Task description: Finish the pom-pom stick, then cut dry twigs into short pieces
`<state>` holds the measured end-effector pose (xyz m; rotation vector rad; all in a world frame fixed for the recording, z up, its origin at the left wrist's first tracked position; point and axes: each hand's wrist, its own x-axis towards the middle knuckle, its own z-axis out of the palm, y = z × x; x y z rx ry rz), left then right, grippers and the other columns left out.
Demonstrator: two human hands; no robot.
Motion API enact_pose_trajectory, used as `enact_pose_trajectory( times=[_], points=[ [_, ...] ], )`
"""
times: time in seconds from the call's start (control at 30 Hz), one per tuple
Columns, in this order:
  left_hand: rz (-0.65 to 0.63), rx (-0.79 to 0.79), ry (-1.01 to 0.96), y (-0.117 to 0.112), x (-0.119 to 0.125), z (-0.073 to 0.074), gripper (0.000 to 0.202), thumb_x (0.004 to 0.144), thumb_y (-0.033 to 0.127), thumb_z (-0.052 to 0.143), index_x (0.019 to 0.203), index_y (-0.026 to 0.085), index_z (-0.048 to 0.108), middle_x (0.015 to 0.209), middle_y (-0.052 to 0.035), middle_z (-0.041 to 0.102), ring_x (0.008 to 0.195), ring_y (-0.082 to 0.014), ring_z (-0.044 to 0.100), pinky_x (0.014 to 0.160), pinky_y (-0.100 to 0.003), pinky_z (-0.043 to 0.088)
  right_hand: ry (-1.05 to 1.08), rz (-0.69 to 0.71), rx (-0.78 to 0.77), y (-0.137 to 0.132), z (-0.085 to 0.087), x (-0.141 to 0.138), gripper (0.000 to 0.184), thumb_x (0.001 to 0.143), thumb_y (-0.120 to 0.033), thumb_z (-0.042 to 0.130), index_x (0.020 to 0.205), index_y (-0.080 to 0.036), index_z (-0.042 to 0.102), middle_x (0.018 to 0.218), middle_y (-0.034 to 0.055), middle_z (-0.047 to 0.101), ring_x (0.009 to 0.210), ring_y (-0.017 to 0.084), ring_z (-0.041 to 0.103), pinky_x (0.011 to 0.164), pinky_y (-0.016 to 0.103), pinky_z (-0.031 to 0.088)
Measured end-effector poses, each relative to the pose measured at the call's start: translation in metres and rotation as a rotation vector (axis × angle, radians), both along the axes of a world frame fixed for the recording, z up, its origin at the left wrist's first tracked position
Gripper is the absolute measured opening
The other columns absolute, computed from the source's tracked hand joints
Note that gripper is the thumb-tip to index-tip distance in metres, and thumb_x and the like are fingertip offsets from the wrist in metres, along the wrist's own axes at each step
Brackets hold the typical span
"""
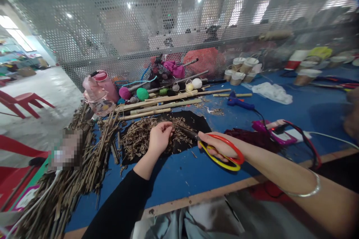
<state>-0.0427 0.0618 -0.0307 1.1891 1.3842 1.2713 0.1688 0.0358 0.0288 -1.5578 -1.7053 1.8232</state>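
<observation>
My right hand [214, 145] grips a pair of scissors [238, 160] with one red and one yellow handle loop. The dark blades point left toward my left hand [162, 136]. My left hand is closed in a pinch, its fingertips near the blade tips; what they hold, if anything, is too small to make out. Beneath both lies a heap of dry brown plant bits [140, 138] on a black cloth [200, 121], spread over the blue tabletop [174, 179].
Bundled dry stalks [81, 164] cover the table's left side. Bamboo sticks [168, 106], yarn balls [142, 93] and a pink jug [105, 86] stand behind. A blue glue gun [239, 101], paper cups [238, 77], white fluff [273, 92] and a purple power strip [276, 134] lie rightward.
</observation>
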Motion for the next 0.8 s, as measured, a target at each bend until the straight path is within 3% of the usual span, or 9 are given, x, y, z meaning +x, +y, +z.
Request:
enact_pose_trajectory(
  times=[0.17, 0.33, 0.5, 0.8],
  points=[
    [-0.003, 0.009, -0.113, -0.004, 0.007, 0.001, 0.019, 0.073, 0.018, 0.065, 0.091, 0.013, 0.065, 0.078, -0.0055, 0.069, 0.064, -0.0107, 0.062, 0.058, -0.020, 0.048, 0.097, -0.038, -0.152, -0.007, 0.002, -0.002, 0.073, 0.066, -0.085, 0.027, 0.085, -0.018, 0.050, 0.052, -0.0060, 0.042, 0.039, 0.007, 0.039, 0.035, 0.019, 0.040],
    [0.038, 0.018, -0.183, -0.007, 0.010, 0.006, 0.021, 0.067, 0.014, 0.069, 0.087, 0.013, 0.062, 0.075, -0.0034, 0.068, 0.064, -0.0099, 0.061, 0.058, -0.020, 0.048, 0.087, -0.026, -0.166, -0.008, 0.002, -0.004, 0.073, 0.065, -0.086, 0.027, 0.083, -0.019, 0.049, 0.052, -0.0055, 0.042, 0.040, 0.007, 0.039, 0.034, 0.019, 0.039],
    [0.028, -0.006, -0.200, -0.006, 0.011, 0.005, 0.012, 0.072, 0.014, 0.063, 0.083, 0.013, 0.060, 0.067, -0.0020, 0.066, 0.064, -0.0107, 0.063, 0.058, -0.020, 0.047, 0.070, -0.025, -0.169, -0.009, 0.003, -0.003, 0.073, 0.066, -0.086, 0.026, 0.082, -0.019, 0.050, 0.052, -0.0053, 0.041, 0.040, 0.007, 0.039, 0.034, 0.019, 0.039],
    [0.044, -0.018, -0.226, -0.008, 0.012, 0.006, 0.014, 0.077, 0.014, 0.057, 0.091, 0.015, 0.055, 0.084, -0.0054, 0.069, 0.073, -0.0115, 0.065, 0.060, -0.020, 0.048, 0.076, -0.035, -0.179, -0.007, -0.001, -0.001, 0.071, 0.068, -0.084, 0.029, 0.084, -0.019, 0.051, 0.052, -0.0052, 0.042, 0.040, 0.007, 0.040, 0.035, 0.019, 0.039]
  ],
)
